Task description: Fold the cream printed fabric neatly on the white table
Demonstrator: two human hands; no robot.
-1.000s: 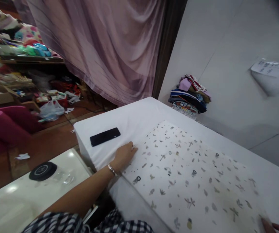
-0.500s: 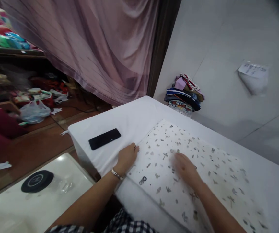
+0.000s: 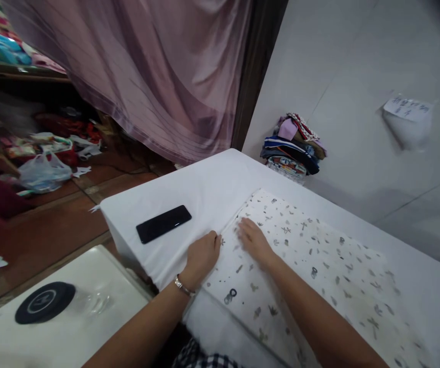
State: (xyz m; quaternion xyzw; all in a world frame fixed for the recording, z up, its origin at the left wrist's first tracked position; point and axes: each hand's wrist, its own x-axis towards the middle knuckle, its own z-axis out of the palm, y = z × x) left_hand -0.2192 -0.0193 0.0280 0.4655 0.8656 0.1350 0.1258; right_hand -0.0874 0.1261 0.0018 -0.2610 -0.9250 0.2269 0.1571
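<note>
A white cloth printed with small grey and olive plants (image 3: 300, 245) lies spread over the white-covered table (image 3: 212, 179). At its left edge my left hand (image 3: 203, 254), wearing a metal band on the wrist, has its fingers curled closed on the cloth's border. My right hand (image 3: 254, 239) rests on the printed surface a short way to the right, fingers extended and slightly blurred. To the left of my left hand lies a black phone (image 3: 163, 223), untouched.
At the lower left a cream surface (image 3: 100, 271) carries a dark round object (image 3: 45, 302). Folded cloths (image 3: 292, 145) are stacked against the wall. A pink curtain (image 3: 166, 76) hangs behind the table. Plastic bags (image 3: 45, 171) and scraps lie on the tiled floor.
My right hand has slid left and away from me across the printed cloth, closer to my left hand. The left hand keeps its hold at the edge. The view has shifted slightly.
</note>
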